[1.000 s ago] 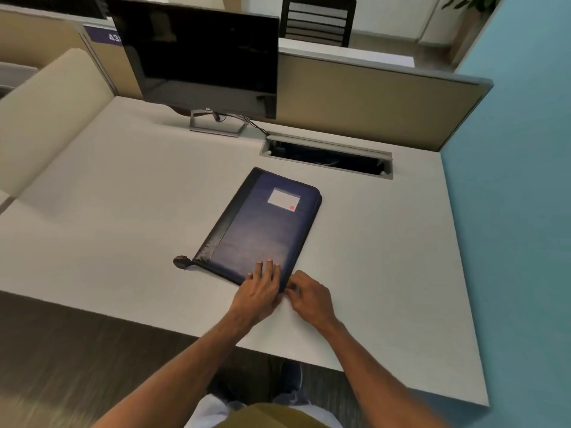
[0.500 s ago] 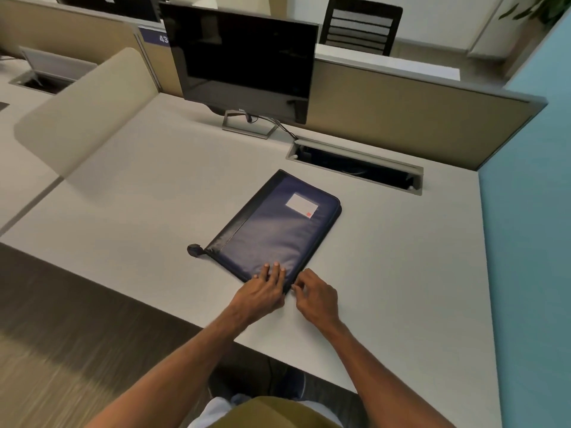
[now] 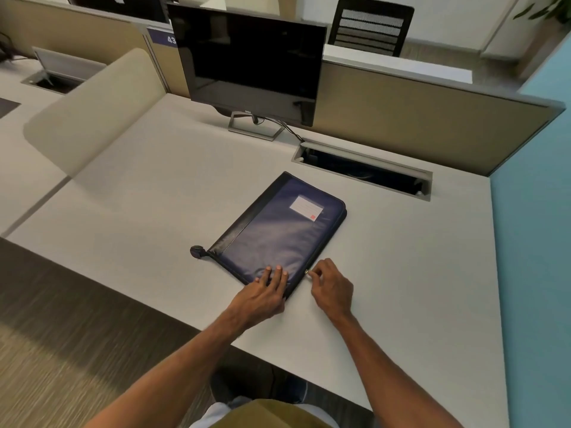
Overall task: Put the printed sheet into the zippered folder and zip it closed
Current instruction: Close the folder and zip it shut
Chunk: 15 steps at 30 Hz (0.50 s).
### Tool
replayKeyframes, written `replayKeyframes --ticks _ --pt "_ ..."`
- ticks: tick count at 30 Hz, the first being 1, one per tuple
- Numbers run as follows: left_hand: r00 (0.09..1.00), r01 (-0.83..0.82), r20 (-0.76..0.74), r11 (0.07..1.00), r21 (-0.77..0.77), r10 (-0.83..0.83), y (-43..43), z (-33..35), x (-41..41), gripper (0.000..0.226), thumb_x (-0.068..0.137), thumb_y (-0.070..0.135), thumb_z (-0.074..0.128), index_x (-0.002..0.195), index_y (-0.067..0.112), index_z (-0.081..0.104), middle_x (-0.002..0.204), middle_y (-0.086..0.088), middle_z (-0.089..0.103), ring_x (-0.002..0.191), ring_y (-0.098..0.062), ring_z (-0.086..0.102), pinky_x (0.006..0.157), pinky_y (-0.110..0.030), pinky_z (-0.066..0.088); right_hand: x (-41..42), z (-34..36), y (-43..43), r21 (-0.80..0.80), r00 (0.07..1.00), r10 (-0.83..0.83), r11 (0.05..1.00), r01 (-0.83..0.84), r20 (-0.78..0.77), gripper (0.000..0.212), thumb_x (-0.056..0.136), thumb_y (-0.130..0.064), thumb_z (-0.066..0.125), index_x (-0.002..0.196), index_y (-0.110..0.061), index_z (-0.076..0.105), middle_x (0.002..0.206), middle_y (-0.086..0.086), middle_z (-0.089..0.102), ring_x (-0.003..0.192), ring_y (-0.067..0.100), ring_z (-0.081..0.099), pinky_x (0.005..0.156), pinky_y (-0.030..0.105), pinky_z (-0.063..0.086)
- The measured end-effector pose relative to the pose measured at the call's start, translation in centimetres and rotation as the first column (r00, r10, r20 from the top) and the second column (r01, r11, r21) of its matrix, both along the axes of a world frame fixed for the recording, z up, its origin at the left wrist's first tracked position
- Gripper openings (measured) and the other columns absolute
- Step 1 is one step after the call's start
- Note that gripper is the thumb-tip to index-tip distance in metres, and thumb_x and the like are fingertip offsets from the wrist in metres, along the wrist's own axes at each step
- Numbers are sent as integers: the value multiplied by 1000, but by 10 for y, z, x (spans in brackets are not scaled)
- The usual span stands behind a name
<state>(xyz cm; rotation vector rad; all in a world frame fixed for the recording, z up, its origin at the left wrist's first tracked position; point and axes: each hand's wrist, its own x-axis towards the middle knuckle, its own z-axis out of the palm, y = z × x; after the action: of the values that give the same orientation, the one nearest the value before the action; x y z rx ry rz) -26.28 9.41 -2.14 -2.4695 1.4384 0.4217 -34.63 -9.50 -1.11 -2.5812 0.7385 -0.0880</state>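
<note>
Folder: the dark blue zippered folder (image 3: 278,233) lies flat on the desk (image 3: 139,211), turned at an angle, with its near corner towards the person.
Folder edges: black spine strip on the left; a white label (image 3: 306,206) near the far right corner; the zip's tail end (image 3: 197,251) sticks out at the near left corner.
Left hand: the left hand (image 3: 262,296) rests with straight fingers pressed flat on the folder's near corner, gripping nothing.
Right hand: the right hand (image 3: 332,285) pinches the zipper pull (image 3: 306,271) on the folder's right edge, just beyond the near corner.
Open room: bare desk on the left, right and near sides of the folder.
Limits: cable opening (image 3: 361,171) just beyond the far corner; monitor (image 3: 247,57) and partition (image 3: 417,118) at the back; blue wall (image 3: 531,242) on the right.
Change, right hand: half a second ago it sat at the near corner against the left hand; it is now further along the right edge, apart from it.
Change, folder: same place and angle.
</note>
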Motion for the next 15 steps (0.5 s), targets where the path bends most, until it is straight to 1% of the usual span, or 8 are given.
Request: replayKeyframes --ticks 3,6,9,13,15 --pt "1000 14 3 1000 -11 -14 9 -2 5 69 118 39 20 168 -6 5 173 -35 14 157 -56 28 123 -64 41 14 2 -13 1 1000 -10 1000 10 -7 21 107 -34 58 105 -15 66 114 -3 66 96 25 71 77 41 58" --pt "999 44 11 999 -2 -44 22 -3 11 69 117 38 23 168 -5 8 173 -34 14 158 -56 27 122 -64 42 26 4 -28 57 995 -101 993 100 14 19 107 -29 59 106 -12 66 115 0 66 96 28 70 78 42 57" --pt "998 60 -32 998 30 -59 40 -6 14 70 116 39 27 170 -1 5 175 -30 10 160 -53 23 125 -63 40 38 6 -51 65 989 -151 987 150 8 19 108 -24 58 109 -7 65 119 5 66 97 33 69 80 45 57" --pt "998 45 -50 999 16 -45 59 -5 20 75 111 40 39 171 3 13 176 -25 18 160 -48 28 123 -58 44 52 9 -85 67 971 -239 969 237 11 20 109 -22 56 111 -4 64 122 11 65 99 39 68 83 48 57" --pt "996 30 -87 999 37 -27 64 -7 22 77 110 44 37 172 8 8 179 -19 12 164 -44 20 128 -56 39 57 10 -100 72 962 -274 960 272 9 20 109 -21 56 110 -3 65 122 13 65 99 41 68 84 47 56"
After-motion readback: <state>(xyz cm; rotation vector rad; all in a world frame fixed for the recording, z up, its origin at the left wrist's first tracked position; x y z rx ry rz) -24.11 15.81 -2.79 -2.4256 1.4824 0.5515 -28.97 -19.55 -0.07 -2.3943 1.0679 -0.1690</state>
